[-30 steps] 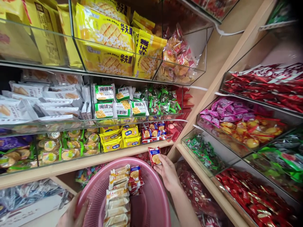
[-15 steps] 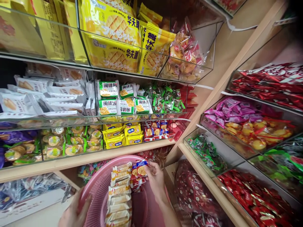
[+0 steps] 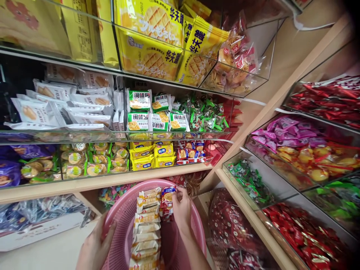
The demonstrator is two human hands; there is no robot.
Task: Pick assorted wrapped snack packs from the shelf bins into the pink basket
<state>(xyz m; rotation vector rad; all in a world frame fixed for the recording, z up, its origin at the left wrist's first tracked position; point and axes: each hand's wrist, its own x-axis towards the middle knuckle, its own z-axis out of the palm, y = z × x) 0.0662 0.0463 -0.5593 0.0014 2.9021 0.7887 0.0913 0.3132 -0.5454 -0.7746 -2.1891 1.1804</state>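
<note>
Our left grip point(image 3: 96, 242) is clamped on the rim of a round pink plastic basket point(image 3: 121, 221); our right grip point(image 3: 182, 207) pinches a small red-and-blue biscuit packet point(image 3: 168, 195) inside it, beside a row of cream-and-gold wrapped packets point(image 3: 146, 229).

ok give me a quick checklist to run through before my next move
1. Left hand gripping the round pink perforated plastic basket at its rim: ok, thumb inside.
2. Right hand on the small red-and-blue wrapped biscuit pack: ok, touching its right edge.
3. Firm pinch on that pack: cannot tell, the hand hides part of it.
4. Row of cream-and-gold wrapped snacks lined up in the basket: ok, left of the pack.
5. Similar red-and-blue packs visible on the shelf: ok.
6. Basket supported underneath: cannot tell, its underside is hidden.
</note>
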